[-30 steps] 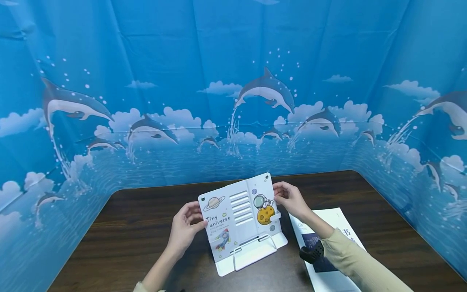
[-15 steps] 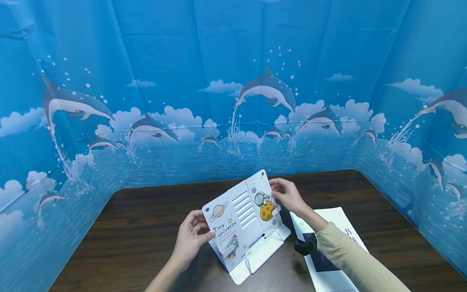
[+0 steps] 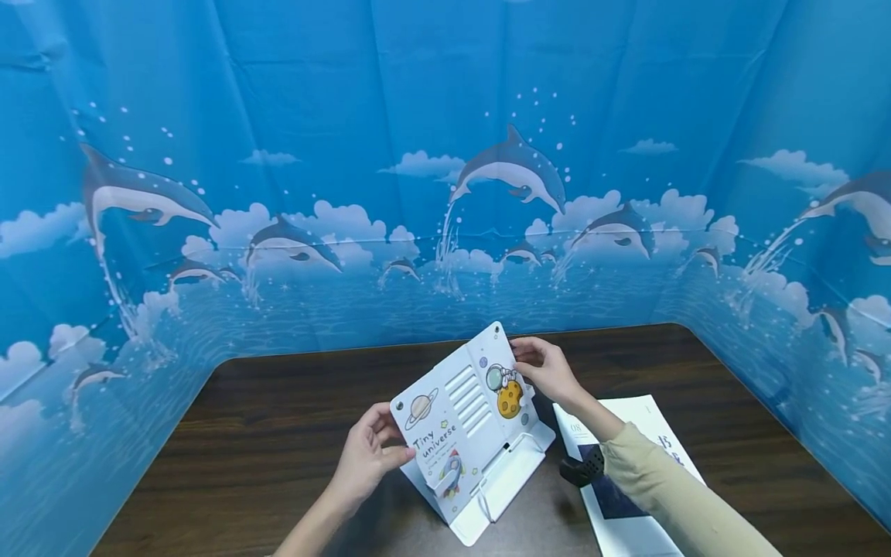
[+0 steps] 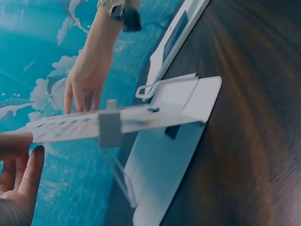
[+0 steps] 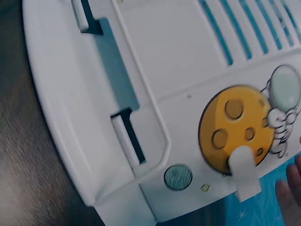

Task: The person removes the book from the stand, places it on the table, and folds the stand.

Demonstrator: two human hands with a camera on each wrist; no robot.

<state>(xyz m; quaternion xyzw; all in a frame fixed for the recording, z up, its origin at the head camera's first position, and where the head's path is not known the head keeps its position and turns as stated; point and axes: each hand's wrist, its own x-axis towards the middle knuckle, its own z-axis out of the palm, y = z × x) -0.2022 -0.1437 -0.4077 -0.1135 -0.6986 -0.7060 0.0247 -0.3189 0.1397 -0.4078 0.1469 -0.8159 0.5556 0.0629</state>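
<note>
A white book stand (image 3: 455, 402) with planet, rocket and astronaut drawings stands on the table, its panel propped up and turned at an angle. My left hand (image 3: 370, 455) pinches the panel's left edge, thumb in front and fingers behind. On the opposite edge, beside the astronaut, my right hand (image 3: 550, 373) holds on with its thumb at the front; its other fingers are partly hidden. The left wrist view shows the stand side-on, with a wire page holder (image 4: 164, 82) over its bottom ledge. Up close in the right wrist view are the ledge (image 5: 61, 108) and a white side clip (image 5: 243, 172).
A white book (image 3: 626, 534) with a dark cover picture lies right of the stand, partly under the right forearm. The dark wooden table (image 3: 264, 441) ends at a blue dolphin-printed curtain (image 3: 390, 155) behind and at both sides.
The stand has turned, its left side swinging toward me and its right side away. Both hands have kept hold, the left shifting slightly right. Little has moved in the last half second.
</note>
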